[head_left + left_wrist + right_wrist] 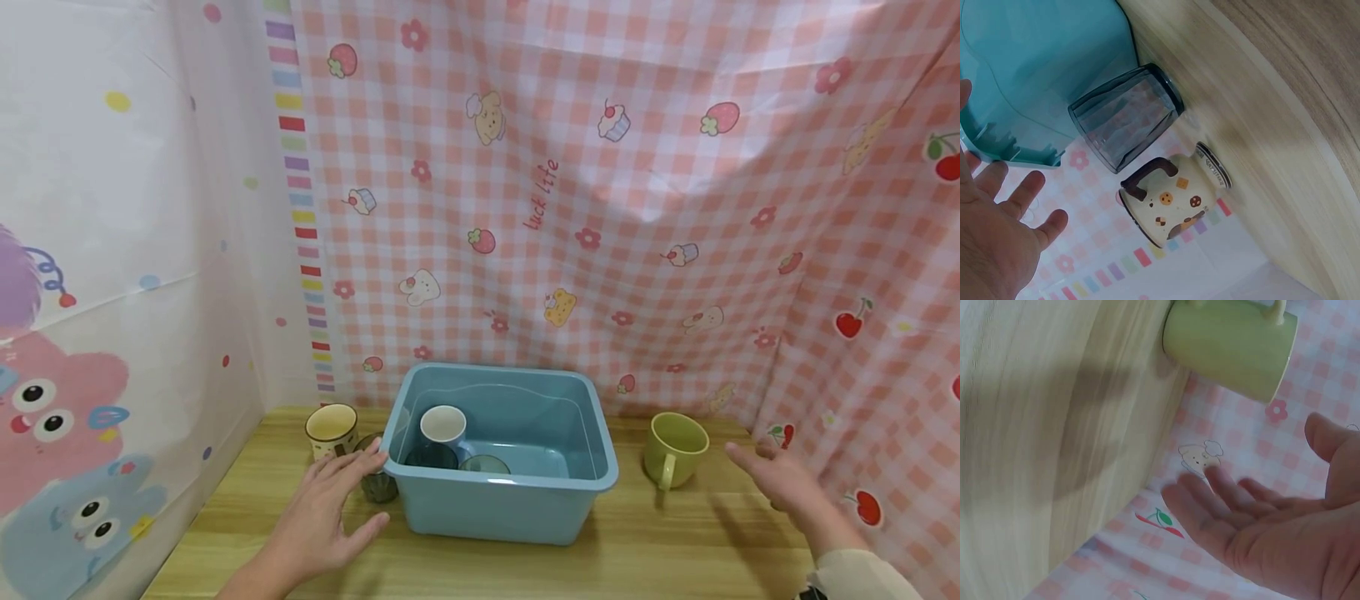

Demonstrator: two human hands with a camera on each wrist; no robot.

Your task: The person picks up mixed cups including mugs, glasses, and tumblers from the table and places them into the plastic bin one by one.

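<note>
A light-blue plastic basin (495, 510) stands on the wooden table. My left hand (318, 517) is spread at its left side, fingertips right at the rim. Just below those fingers is a dark see-through glass (1129, 115), upright against the basin's side. Left of it sits a cream mug with a brown handle and cookie pictures (1175, 197). Inside the basin are a white cup (442, 423), a dark vessel (431, 456) and a greenish glass (486, 464), partly hidden by the front wall. My right hand (783, 487), fingers loosely extended, hovers right of a green mug (678, 467), apart from it.
The wooden table (660, 550) ends at a pink checked cloth (570, 192) hanging behind. A white printed cloth (150, 250) hangs on the left, and another checked cloth (892, 350) closes in the right side near my right hand.
</note>
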